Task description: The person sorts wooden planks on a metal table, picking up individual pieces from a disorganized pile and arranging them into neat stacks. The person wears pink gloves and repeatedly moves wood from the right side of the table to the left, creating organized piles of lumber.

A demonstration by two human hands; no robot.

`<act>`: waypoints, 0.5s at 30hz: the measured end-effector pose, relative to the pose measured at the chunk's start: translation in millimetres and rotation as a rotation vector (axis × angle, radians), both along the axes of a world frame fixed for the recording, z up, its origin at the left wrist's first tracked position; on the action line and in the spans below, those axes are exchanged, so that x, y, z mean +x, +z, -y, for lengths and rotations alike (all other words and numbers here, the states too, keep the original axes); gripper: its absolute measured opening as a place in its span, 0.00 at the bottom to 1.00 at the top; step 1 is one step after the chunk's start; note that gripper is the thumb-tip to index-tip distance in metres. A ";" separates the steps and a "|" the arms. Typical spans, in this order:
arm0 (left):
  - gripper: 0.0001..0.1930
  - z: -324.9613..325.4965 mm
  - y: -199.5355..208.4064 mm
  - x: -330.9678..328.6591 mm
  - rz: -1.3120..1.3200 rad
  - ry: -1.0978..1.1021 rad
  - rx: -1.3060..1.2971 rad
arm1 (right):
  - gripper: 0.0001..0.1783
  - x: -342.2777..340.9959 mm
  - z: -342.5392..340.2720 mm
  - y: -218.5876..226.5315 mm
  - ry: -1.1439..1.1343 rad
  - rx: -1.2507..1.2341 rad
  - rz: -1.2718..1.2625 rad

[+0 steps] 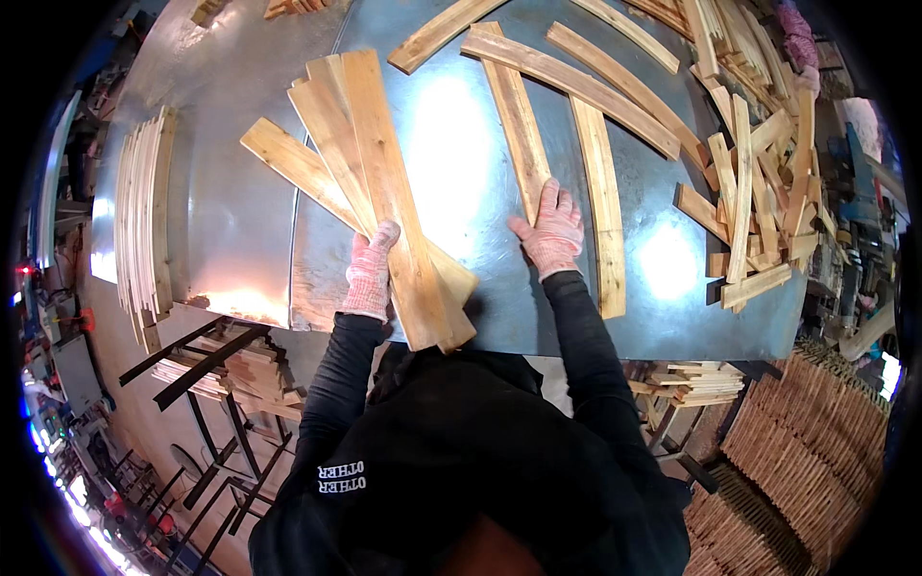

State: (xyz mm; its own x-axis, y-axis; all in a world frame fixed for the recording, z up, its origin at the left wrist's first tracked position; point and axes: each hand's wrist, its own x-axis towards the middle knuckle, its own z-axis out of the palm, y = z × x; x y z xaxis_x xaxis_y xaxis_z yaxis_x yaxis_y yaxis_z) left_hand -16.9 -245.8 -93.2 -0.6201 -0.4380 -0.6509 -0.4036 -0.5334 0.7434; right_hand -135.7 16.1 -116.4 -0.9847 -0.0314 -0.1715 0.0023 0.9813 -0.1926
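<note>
My left hand (370, 274), in a pale pink work glove, grips several fanned wooden slats. The uppermost slat (384, 173) runs away from me, its near end reaching the table's front edge. Beneath it, another slat (293, 163) slants out to the far left. My right hand (554, 235), gloved alike, holds the near end of a single wooden slat (516, 115) between thumb and fingers. That slat lies on the metal table (437, 182), its far end under a crossing slat (576, 77). Just right of this hand lies a separate slat (600, 211).
A neat row of slats (144, 211) stands at the table's left. On the right is a jumbled slat pile (759, 202), with another person's pink sleeve (797, 38) beyond. Below the table are a black metal frame (230, 432) and stacked wood strips (807, 442).
</note>
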 end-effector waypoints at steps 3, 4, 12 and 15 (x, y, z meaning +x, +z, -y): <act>0.42 24.6 36.1 7.6 0.038 -0.046 -0.144 | 0.51 5.5 -5.8 28.7 -0.019 -0.222 0.313; 0.41 42.7 50.8 15.4 0.027 -0.097 -0.119 | 0.48 16.3 -6.5 36.6 -0.018 -0.362 0.354; 0.61 89.3 87.9 45.1 0.854 -0.759 -1.180 | 0.37 117.1 -23.7 32.1 -0.271 -1.606 0.819; 0.64 72.9 34.6 55.2 0.849 -0.818 -1.311 | 0.35 105.5 10.7 28.6 -0.322 -1.671 0.776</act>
State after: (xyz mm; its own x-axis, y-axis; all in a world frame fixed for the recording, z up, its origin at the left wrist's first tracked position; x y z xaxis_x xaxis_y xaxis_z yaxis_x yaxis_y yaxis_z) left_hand 38.3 -318.7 -58.6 -0.6357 -0.6677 -0.3873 -0.7050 0.7066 -0.0609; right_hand -30.2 5.3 -87.8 -0.7140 -0.4707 -0.5183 0.6719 -0.2525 -0.6963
